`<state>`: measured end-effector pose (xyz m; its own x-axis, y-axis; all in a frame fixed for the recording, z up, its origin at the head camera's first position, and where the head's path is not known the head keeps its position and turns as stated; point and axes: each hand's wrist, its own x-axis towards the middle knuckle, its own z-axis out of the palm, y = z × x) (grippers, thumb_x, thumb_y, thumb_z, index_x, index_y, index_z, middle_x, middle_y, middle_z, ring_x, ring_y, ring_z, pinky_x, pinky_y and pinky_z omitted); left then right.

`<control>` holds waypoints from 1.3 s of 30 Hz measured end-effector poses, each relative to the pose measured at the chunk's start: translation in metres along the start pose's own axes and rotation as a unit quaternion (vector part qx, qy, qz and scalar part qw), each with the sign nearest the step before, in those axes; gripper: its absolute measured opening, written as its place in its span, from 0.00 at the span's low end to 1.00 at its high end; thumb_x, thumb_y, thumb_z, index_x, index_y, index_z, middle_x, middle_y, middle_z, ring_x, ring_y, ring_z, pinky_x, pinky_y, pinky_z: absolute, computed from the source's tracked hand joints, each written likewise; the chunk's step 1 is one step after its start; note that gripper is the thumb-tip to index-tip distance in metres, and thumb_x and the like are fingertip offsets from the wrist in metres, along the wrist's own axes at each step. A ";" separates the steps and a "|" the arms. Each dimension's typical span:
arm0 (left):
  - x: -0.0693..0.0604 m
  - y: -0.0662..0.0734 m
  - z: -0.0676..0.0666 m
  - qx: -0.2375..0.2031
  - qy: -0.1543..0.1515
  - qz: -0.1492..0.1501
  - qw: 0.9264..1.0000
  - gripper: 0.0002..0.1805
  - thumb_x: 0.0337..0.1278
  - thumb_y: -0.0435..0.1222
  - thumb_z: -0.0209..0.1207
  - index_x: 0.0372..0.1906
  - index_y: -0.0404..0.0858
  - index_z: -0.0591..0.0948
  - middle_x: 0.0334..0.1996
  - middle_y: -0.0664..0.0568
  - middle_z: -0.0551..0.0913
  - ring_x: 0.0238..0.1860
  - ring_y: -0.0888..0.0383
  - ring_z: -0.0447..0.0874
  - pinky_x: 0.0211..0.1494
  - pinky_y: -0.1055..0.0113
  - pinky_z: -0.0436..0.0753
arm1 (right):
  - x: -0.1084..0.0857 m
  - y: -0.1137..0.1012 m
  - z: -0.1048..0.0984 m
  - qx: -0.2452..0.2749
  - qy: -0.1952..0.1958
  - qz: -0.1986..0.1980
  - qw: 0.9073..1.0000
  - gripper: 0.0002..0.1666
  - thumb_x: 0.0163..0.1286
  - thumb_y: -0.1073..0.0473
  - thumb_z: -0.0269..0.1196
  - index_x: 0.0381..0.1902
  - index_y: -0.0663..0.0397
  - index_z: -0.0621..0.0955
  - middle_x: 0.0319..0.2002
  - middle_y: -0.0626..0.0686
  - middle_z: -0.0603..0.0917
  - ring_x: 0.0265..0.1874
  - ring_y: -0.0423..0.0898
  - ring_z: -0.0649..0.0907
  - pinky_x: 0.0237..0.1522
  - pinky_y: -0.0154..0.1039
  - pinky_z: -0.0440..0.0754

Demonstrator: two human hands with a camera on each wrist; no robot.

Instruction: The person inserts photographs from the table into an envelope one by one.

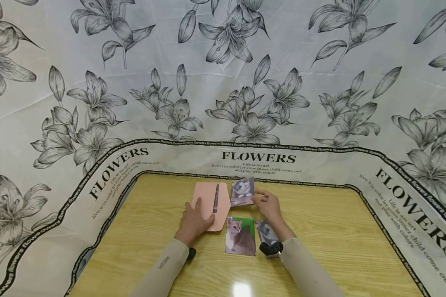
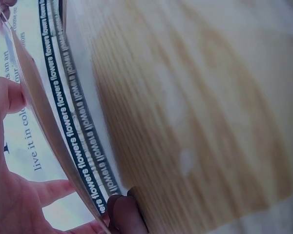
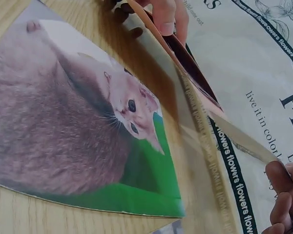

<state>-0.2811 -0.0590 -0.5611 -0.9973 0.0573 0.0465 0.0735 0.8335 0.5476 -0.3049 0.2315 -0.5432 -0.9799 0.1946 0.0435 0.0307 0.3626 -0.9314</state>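
A pink envelope point(image 1: 204, 206) with a dark strip showing in its slot is gripped by my left hand point(image 1: 196, 222), its thumb over the lower edge; the left wrist view shows the envelope point(image 2: 49, 122) edge-on, held by the left hand point(image 2: 14, 170). Just right of the flap, my right hand point(image 1: 269, 208) pinches the side of a photo of a grey and white cat point(image 1: 243, 190). In the right wrist view that hand point(image 3: 285, 195) holds the thin edge of the photo point(image 3: 244, 139), close to the envelope point(image 3: 161, 39).
A ginger kitten photo with green background point(image 1: 240, 237) lies on the wooden table point(image 1: 330, 239) between the forearms. Another cat photo point(image 1: 265, 233) is partly under the right wrist. Flower-printed cloth point(image 1: 256, 167) surrounds the table.
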 end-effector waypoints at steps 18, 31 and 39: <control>-0.001 0.001 -0.002 -0.003 0.004 -0.002 1.000 0.53 0.62 0.57 0.67 0.84 0.36 0.62 0.64 0.22 0.65 0.48 0.31 0.79 0.46 0.39 0.84 | -0.015 -0.009 0.005 0.026 0.002 -0.023 0.999 0.24 0.77 0.58 0.69 0.67 0.58 0.83 0.37 0.66 0.90 0.24 0.48 0.79 0.23 0.36 0.68; 0.001 -0.001 0.000 0.001 0.003 -0.002 1.000 0.53 0.61 0.58 0.66 0.84 0.37 0.62 0.61 0.24 0.65 0.45 0.34 0.79 0.43 0.42 0.84 | -0.022 -0.010 0.023 0.038 -0.024 0.001 0.999 0.25 0.76 0.58 0.70 0.68 0.56 0.83 0.37 0.67 0.90 0.18 0.46 0.74 0.21 0.36 0.67; 0.002 -0.002 0.003 0.001 0.001 -0.001 1.000 0.53 0.61 0.58 0.65 0.85 0.37 0.61 0.63 0.23 0.65 0.46 0.34 0.79 0.44 0.41 0.84 | -0.024 -0.008 0.033 0.051 -0.032 -0.016 0.998 0.24 0.76 0.58 0.70 0.67 0.57 0.84 0.35 0.69 0.89 0.16 0.43 0.72 0.20 0.34 0.64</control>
<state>-0.2828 -0.0593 -0.5644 -0.9974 0.0545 0.0463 0.0710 0.8350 0.5457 -0.2882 0.1941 -0.5485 -0.9907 0.1250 0.0541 -0.0180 0.2734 -0.9617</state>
